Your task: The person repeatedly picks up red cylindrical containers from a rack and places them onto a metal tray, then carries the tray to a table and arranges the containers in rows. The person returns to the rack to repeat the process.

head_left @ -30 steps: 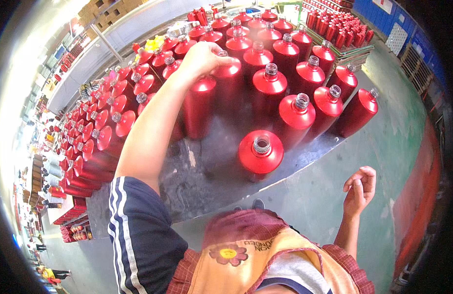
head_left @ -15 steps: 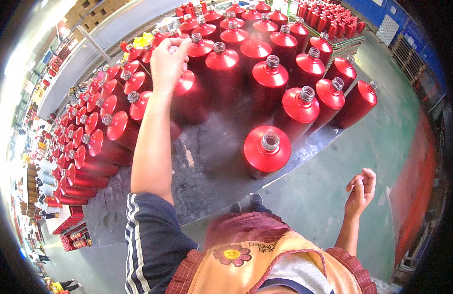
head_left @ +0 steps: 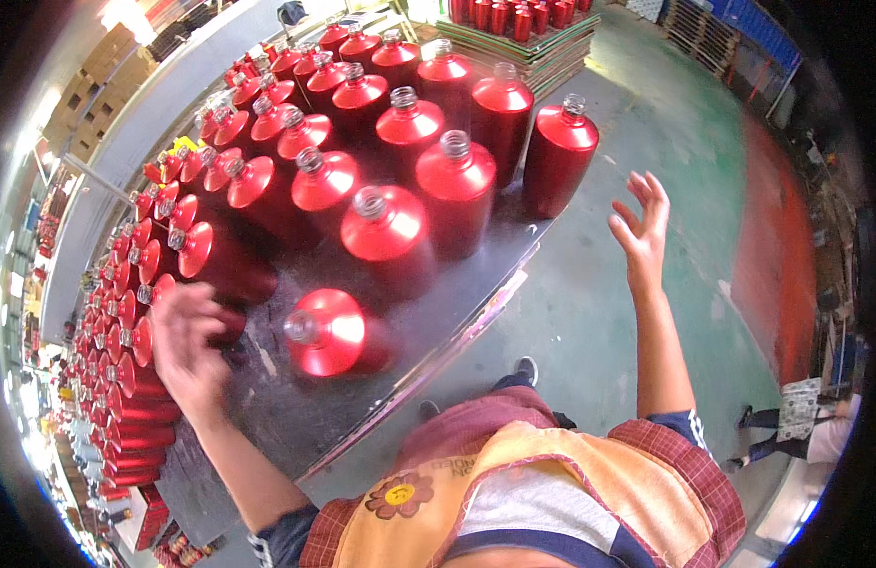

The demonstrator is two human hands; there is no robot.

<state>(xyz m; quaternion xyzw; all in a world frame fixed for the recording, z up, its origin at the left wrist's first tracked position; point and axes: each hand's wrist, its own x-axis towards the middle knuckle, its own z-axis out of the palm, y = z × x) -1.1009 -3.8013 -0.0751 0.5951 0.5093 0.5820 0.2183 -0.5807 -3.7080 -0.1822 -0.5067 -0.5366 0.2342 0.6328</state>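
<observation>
Since a second ago our left hand (head_left: 187, 346) has drawn back from the far bottles to the near left of the metal table (head_left: 268, 417), fingers loosely curled and blurred, grasping nothing we can make out; it hovers just beside the nearest red bottle (head_left: 329, 331), which stands alone with bare tabletop around it. Our right hand (head_left: 639, 227) has risen, fingers spread and empty, over the green floor (head_left: 589, 312) beyond the table's right edge, near the corner bottle (head_left: 559, 156). Crowded red bottles (head_left: 296, 142) fill the table behind; stacked flat boards (head_left: 542, 52) carry more bottles far off
</observation>
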